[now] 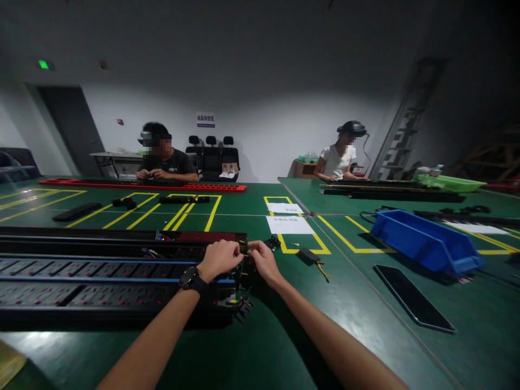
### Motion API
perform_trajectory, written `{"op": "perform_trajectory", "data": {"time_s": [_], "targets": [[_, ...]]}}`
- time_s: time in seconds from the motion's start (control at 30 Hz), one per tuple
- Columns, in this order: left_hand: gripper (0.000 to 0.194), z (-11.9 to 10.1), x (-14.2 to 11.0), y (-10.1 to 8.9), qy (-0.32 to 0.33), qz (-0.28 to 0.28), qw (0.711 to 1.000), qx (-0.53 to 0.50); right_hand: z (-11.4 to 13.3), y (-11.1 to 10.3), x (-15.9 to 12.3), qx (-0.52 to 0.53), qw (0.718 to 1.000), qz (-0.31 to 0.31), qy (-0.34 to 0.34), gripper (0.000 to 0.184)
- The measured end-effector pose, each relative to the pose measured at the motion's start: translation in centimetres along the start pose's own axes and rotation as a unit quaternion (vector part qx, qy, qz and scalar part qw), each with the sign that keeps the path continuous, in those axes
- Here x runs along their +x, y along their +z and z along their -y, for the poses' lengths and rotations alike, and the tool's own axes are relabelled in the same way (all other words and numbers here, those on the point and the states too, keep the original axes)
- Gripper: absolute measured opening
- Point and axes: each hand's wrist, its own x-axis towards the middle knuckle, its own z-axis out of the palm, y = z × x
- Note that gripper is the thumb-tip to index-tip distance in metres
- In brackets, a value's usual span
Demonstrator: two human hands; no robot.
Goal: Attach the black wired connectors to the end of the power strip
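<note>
Long black power strips (109, 295) with rows of sockets and blue edging lie side by side at the left. Over their right end is my left hand (221, 259), a watch (189, 278) on its wrist, its fingers closed and pressed together. My right hand (265, 264) meets it just beyond that end, thumb and fingers pinched. What the fingertips hold is too small to make out. Loose wires and a black end piece (244, 309) stick out below my hands. Coloured wires (152, 253) also show inside the channel behind the sockets.
A black module with yellow wires (309, 257) lies right of my hands. Farther right are a blue bin (426, 241) and a dark tablet-like slab (414, 298). Paper sheets (289, 225) lie ahead. Two people sit across the table, near a red rail (211, 187) and black strips (398, 190).
</note>
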Motion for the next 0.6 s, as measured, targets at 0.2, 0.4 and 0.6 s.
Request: {"op": "perform_trajectory", "data": {"time_s": [0.2, 0.4, 0.6], "targets": [[0.020, -0.4, -0.2, 0.2, -0.042, -0.010, 0.999, -0.015, -0.2, -0.2, -0.1, -0.044, 0.999, -0.022, -0.024, 0.027], [0.016, -0.1, -0.2, 0.3, -0.043, -0.019, 0.998, -0.032, -0.2, -1.1, -1.0, -0.088, 0.995, -0.013, -0.038, 0.025], [0.019, 0.1, -0.2, 0.7, -0.035, -0.022, 0.999, -0.028, 0.1, -2.1, -2.2, -0.073, 0.997, -0.008, -0.036, 0.025]]}}
